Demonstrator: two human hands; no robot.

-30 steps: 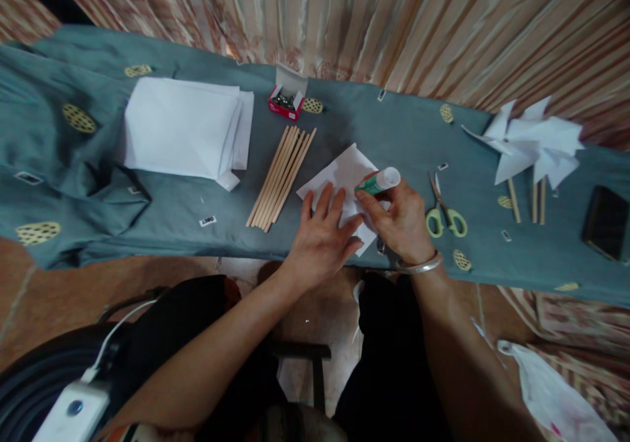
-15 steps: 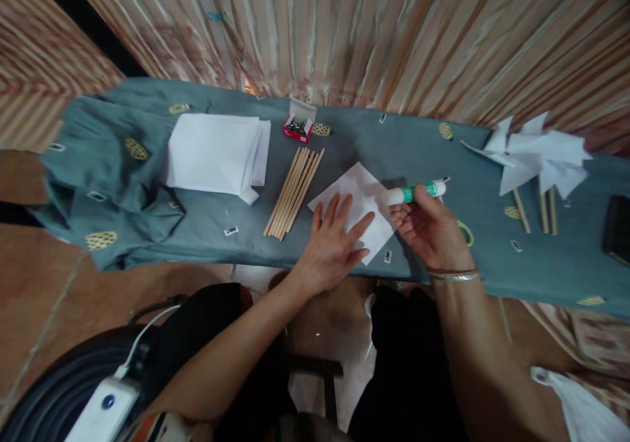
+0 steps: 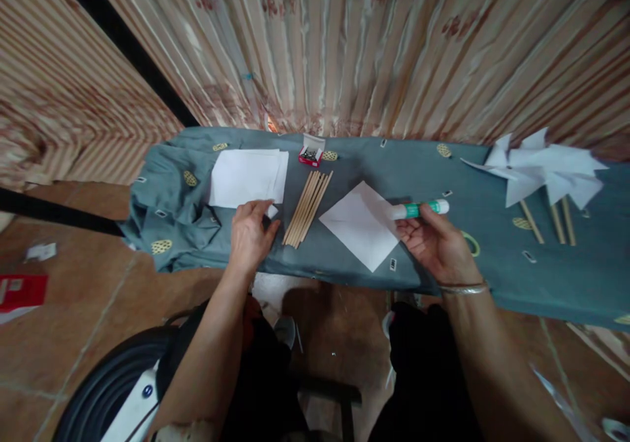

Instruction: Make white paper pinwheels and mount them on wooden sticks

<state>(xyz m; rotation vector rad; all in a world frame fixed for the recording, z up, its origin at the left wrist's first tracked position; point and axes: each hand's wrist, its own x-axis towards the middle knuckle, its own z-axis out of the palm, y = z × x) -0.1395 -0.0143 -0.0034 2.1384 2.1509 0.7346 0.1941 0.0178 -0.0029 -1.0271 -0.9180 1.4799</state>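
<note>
My right hand (image 3: 436, 245) holds a glue stick (image 3: 413, 210) with a green label, lying level above the right corner of a square white sheet of paper (image 3: 361, 225). The sheet lies flat, one corner toward me. My left hand (image 3: 252, 235) is at the lower edge of a stack of white paper (image 3: 246, 176). Its thumb and forefinger are around a small white piece (image 3: 272, 212), whose kind I cannot make out. Beside that hand lies a bundle of wooden sticks (image 3: 308, 209). Behind the sticks stands an open red box (image 3: 310, 156) of small metal pieces.
Several white paper pinwheels (image 3: 541, 163) on wooden sticks lie at the right of the cloth-covered table (image 3: 423, 166). A yellow-green ring (image 3: 472, 244) shows beside my right wrist. Pleated curtain (image 3: 315, 55) hangs behind the table. A white device (image 3: 135, 402) is at lower left.
My left hand has left the square sheet and moved left to the small white piece by the paper stack. My right hand still holds the glue stick. The view has shifted.
</note>
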